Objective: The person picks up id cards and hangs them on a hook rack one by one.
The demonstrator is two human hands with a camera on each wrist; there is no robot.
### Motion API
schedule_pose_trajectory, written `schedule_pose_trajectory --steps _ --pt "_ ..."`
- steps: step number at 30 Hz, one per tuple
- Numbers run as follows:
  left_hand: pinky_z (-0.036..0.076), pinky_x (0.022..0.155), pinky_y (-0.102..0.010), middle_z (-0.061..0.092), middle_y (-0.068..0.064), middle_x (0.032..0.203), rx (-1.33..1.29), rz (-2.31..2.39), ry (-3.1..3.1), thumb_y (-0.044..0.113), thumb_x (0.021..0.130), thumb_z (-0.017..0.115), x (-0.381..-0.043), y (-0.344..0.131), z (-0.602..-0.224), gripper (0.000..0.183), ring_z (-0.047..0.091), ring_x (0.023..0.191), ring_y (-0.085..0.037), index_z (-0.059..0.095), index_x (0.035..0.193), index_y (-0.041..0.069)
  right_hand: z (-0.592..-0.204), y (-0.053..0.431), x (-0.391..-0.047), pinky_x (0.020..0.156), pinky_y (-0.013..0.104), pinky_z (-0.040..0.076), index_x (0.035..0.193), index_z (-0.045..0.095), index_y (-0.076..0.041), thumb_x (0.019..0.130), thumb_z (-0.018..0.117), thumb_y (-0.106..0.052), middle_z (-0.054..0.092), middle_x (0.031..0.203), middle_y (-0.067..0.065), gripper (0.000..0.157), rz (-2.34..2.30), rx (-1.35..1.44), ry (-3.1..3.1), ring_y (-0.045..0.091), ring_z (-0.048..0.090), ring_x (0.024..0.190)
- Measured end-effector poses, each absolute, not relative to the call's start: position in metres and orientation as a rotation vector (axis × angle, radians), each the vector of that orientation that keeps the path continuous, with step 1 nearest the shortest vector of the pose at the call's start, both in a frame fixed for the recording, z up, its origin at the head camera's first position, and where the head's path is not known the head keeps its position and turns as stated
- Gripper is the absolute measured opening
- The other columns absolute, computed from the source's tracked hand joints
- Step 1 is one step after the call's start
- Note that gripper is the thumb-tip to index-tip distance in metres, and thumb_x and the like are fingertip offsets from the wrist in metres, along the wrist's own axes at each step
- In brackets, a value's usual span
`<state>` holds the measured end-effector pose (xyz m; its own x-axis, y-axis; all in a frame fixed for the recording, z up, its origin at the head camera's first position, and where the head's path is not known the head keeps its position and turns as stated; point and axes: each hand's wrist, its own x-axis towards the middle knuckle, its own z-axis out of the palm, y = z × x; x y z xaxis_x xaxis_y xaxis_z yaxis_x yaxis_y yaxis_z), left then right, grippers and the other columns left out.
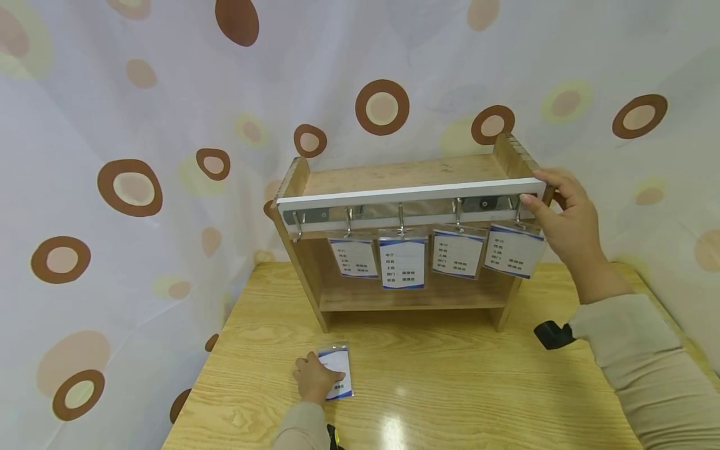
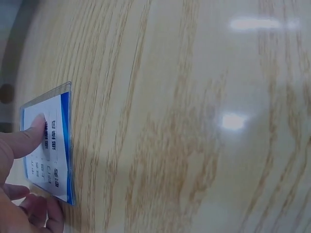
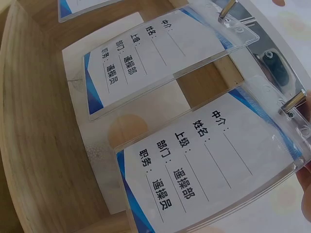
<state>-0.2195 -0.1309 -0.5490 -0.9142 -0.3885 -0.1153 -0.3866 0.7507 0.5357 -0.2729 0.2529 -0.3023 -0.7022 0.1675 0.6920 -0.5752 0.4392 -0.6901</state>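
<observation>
My left hand (image 1: 315, 376) is at a clear-sleeved name badge (image 1: 339, 375) on the table, left of centre. In the left wrist view the thumb (image 2: 29, 138) lies across the badge's printed face and the other fingers curl at its edge. My right hand (image 1: 570, 215) grips the upper right corner of a wooden shelf (image 1: 405, 174), thumb in front near the last hook, fingers over the top. A white-edged hook rail (image 1: 430, 194) runs along the shelf's front. Several badges hang from it, including the rightmost badge (image 3: 209, 160), close to the right fingers. The leftmost hook (image 1: 297, 228) holds nothing.
The shelf stands at the back of a wood-grain table (image 1: 439, 387). Behind and to the left hangs a pale curtain (image 1: 169, 112) with brown circles. A black strap end (image 1: 554, 335) sticks out from the right sleeve.
</observation>
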Motion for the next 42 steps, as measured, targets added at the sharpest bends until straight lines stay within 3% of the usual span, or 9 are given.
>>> schedule_pose_trajectory --steps 8,16,22,32,42 --pt "0.042 0.066 -0.049 0.039 -0.025 0.098 0.670 -0.984 -2.932 0.022 0.052 0.083 -0.219 -0.134 -0.548 0.081 0.045 0.085 -0.042 0.042 0.116 -0.006 -0.306 0.253 -0.274 0.081 0.018 0.034 0.115 0.049 0.004 0.078 0.057 0.007 0.045 0.112 -0.010 0.038 1.319 0.353 -1.970 0.006 0.041 0.089" --pt "0.042 0.068 -0.046 0.047 -0.028 0.103 0.520 -0.987 -2.984 0.023 0.051 0.082 -0.220 -0.143 -0.549 0.090 0.049 0.084 -0.038 0.039 0.127 0.003 -0.307 0.254 -0.276 0.082 0.018 0.033 0.115 0.048 0.004 0.079 0.055 0.008 0.043 0.113 -0.012 0.038 1.314 0.368 -1.970 0.005 0.040 0.090" --pt "0.044 0.068 -0.043 0.051 -0.027 0.106 0.508 -1.080 -3.024 0.021 0.053 0.082 -0.219 -0.148 -0.546 0.085 0.052 0.084 -0.034 0.040 0.125 0.000 -0.306 0.253 -0.275 0.079 0.017 0.033 0.116 0.048 0.003 0.079 0.055 0.007 0.043 0.113 -0.010 0.037 1.303 0.374 -1.970 0.006 0.040 0.090" --pt "0.039 0.078 -0.045 0.041 -0.031 0.117 0.441 -1.431 -2.902 0.003 0.063 0.074 -0.222 -0.157 -0.551 0.069 0.047 0.093 -0.036 0.037 0.121 -0.005 -0.304 0.252 -0.273 0.076 0.016 0.033 0.116 0.048 0.003 0.080 0.055 0.006 0.043 0.113 -0.010 0.037 1.300 0.390 -1.966 0.007 0.039 0.087" --pt "0.045 0.069 -0.042 0.034 -0.038 0.118 0.377 -1.669 -2.832 -0.015 0.065 0.063 -0.221 -0.165 -0.540 0.076 0.052 0.083 -0.031 0.027 0.130 -0.001 -0.305 0.253 -0.274 0.076 0.016 0.033 0.115 0.047 0.004 0.079 0.055 0.008 0.041 0.110 -0.014 0.037 1.292 0.373 -2.000 0.006 0.038 0.085"
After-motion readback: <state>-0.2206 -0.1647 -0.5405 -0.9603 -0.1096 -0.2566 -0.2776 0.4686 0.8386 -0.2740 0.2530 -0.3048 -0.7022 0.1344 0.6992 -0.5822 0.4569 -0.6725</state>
